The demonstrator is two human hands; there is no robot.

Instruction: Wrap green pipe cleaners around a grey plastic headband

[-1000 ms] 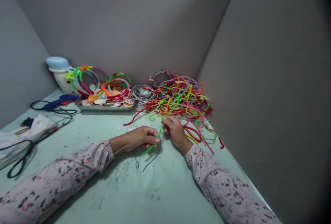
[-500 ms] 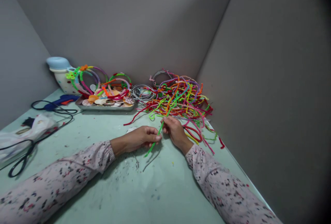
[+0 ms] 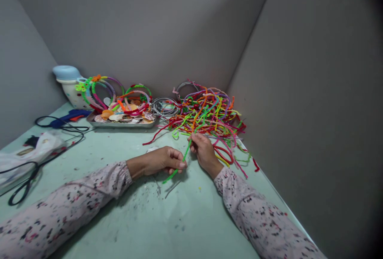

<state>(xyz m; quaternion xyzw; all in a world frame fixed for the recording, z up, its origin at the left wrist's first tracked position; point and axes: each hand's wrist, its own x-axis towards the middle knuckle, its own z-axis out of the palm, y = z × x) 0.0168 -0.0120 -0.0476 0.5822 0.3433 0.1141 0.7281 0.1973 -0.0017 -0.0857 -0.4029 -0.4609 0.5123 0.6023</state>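
Observation:
A green pipe cleaner [image 3: 187, 151] runs slantwise between my two hands above the table [image 3: 179, 227]. My left hand [image 3: 166, 160] pinches it between thumb and fingers, and its lower end sticks out below them toward the left. Higher up, my right hand [image 3: 205, 151] is closed on the same pipe cleaner with its fingertips. Beyond the right hand lies a tangled heap of many-coloured pipe cleaners [image 3: 220, 111]; a green and an orange strand reach down from it close to the fingers. Under the left hand, a thin grey wire [image 3: 172, 188] rests on the table.
Farther left, a metal tray [image 3: 122, 125] holds shells and colourful hoops [image 3: 100, 91]. Coiled grey wire [image 3: 165, 106] sits beside it. At the left are a blue-lidded container [image 3: 72, 87], a blue glue gun [image 3: 67, 119], a black cord [image 3: 36, 165] and a white plastic bag [image 3: 48, 146].
My hands have drawn slightly apart along the pipe cleaner, the left one a little lower. The lower end now bends more to the left.

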